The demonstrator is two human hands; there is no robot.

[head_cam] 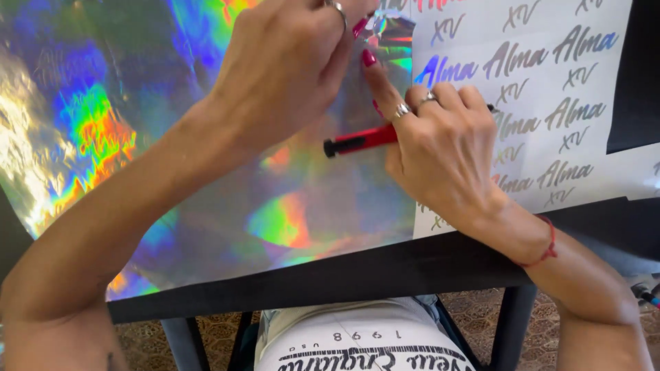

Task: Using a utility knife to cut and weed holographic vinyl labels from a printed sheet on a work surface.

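Nearest the camera, below both wrists, the dark front edge of the black flat surface (385, 271) runs at a slant across the view. Beneath it show dark metal legs (510, 323), a patterned brown floor (474, 312) and the person's white printed shirt (357, 343).

The right hand (447, 154), with rings on two fingers and a red cord at the wrist, is closed around a red and black pen-shaped tool (361, 140). The tool's black tip sticks out to the left of the hand, lying low over the sheet. The forefinger stretches up and away from the hand, its red-painted nail pressed to the sheet.

Under and to the left of that hand spreads a large shiny holographic foil sheet (137, 137), glinting in rainbow bands of blue, green and orange. It covers most of the surface to the left.

Under and to the right of the right hand lies a white backing sheet with rows of foil script lettering (550, 89), the foil already gone around the letters.

Just beyond the right forefinger, the left hand (289, 62), a ring on one finger, is curled with its fingertips pinched on a lifted edge of the foil (388, 27). The two hands are near each other, almost touching at the fingertips.

Far right, past the white sheet, a dark panel (636, 75) lies on the surface.
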